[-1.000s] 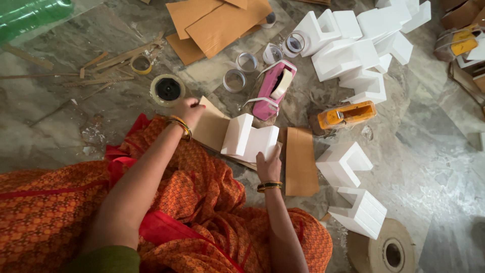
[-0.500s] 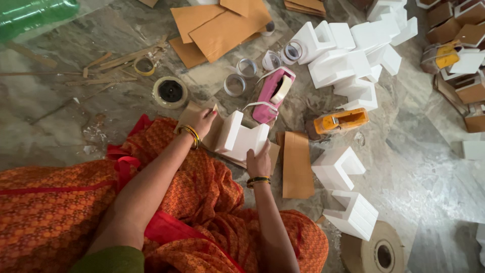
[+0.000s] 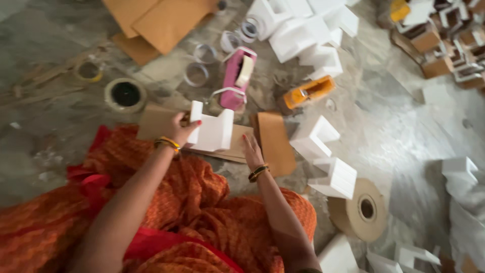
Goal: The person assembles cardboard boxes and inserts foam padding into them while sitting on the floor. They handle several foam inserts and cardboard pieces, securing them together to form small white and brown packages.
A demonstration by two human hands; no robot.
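A white foam corner block point(image 3: 213, 131) stands on a flat brown cardboard sheet point(image 3: 237, 147) on the stone floor in front of my knees. My left hand point(image 3: 181, 127) grips the block's left side, fingers wrapped on its edge. My right hand point(image 3: 251, 149) lies flat on the cardboard just right of the block, fingers spread. Both wrists wear gold bangles. A folded cardboard flap point(image 3: 274, 142) sticks out to the right of my right hand.
A pink tape dispenser point(image 3: 237, 77) and an orange tape gun point(image 3: 309, 91) lie beyond the block. White foam pieces point(image 3: 303, 35) pile at the back, two more point(image 3: 328, 162) at right. A brown tape roll point(image 3: 362, 208), tape rings point(image 3: 125, 94) and cardboard sheets point(image 3: 166, 20) surround them.
My left hand moved from the cardboard's far left edge onto the foam block. The view shifted right and closer; my right hand slid down from the block onto the cardboard.
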